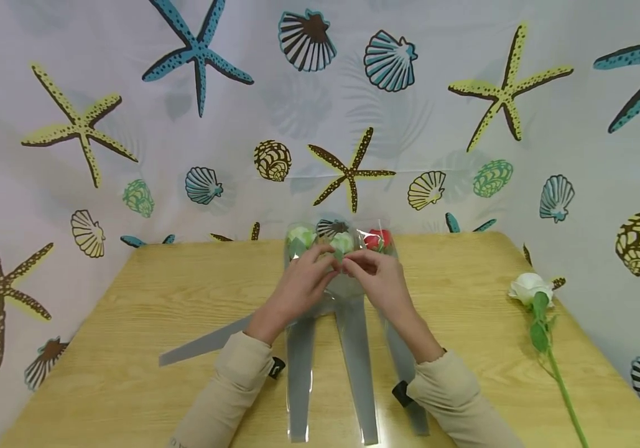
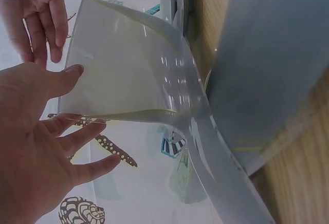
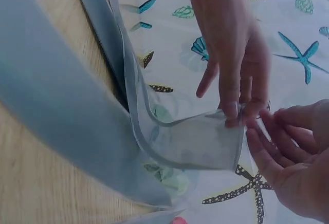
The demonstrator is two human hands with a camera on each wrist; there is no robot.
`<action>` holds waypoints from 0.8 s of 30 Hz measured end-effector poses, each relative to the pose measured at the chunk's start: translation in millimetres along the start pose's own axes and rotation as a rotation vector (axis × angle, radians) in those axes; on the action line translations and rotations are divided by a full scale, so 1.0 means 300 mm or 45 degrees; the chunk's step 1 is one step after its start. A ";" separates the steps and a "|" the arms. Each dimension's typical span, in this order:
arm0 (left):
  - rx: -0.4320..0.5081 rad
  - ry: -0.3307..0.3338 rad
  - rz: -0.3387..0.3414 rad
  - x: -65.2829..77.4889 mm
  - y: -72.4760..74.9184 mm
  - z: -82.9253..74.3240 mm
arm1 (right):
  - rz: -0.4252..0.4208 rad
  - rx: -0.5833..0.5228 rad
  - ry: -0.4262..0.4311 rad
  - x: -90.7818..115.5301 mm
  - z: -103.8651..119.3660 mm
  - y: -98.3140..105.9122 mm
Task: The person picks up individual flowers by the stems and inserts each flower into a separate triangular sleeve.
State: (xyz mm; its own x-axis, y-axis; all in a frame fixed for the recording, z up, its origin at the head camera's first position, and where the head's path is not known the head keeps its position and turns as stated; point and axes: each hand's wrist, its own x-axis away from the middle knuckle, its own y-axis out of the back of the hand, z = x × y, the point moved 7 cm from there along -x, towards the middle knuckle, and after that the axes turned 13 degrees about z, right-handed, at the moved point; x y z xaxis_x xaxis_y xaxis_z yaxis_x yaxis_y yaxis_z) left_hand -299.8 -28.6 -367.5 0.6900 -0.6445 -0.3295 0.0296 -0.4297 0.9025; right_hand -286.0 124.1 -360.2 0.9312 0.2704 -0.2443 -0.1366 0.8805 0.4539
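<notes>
My left hand pinches the top edge of a clear flower sleeve, thumb on one face and fingers behind. The sleeve stands bowed open and tapers into a grey strip below. Close beside it is my right hand, its fingertips at the sleeve's edge with nothing visible between them. In the right wrist view both the left hand and the right hand meet near one corner. Behind the film are pale green flowers and a red flower. The hands partly cover the middle flower.
Several long grey sleeve tails fan out toward the front, one slanting left. A white rose with a green stem lies at the right of the wooden table. A patterned cloth hangs behind.
</notes>
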 end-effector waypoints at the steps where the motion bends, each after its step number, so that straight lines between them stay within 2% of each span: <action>1: 0.002 -0.009 -0.012 0.000 0.001 -0.002 | 0.013 0.046 0.007 0.001 0.012 -0.003; 5: -0.003 -0.024 -0.014 0.000 0.000 -0.006 | 0.031 0.151 -0.016 0.005 0.027 -0.007; 11: -0.004 -0.003 0.026 0.002 -0.003 -0.003 | 0.129 0.081 -0.123 0.006 0.016 -0.022; 15: -0.011 -0.021 0.009 0.000 0.015 -0.017 | 0.210 0.050 -0.190 0.003 0.011 -0.040; 18: 0.008 -0.043 0.004 -0.001 0.026 -0.032 | 0.259 0.077 -0.215 0.004 0.003 -0.047; 21: 0.048 -0.068 0.048 0.002 0.028 -0.057 | 0.368 0.110 -0.240 0.009 -0.013 -0.059; 24: 0.077 -0.097 0.121 0.003 0.025 -0.088 | 0.512 0.063 -0.251 0.016 -0.034 -0.075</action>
State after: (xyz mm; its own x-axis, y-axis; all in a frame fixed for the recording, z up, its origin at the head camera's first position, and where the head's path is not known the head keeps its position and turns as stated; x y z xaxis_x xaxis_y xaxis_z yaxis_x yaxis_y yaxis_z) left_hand -279.8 -15.7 -353.8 0.6308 -0.7293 -0.2651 -0.0788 -0.4001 0.9131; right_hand -281.9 109.5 -380.4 0.8548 0.5036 0.1256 -0.4888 0.6999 0.5208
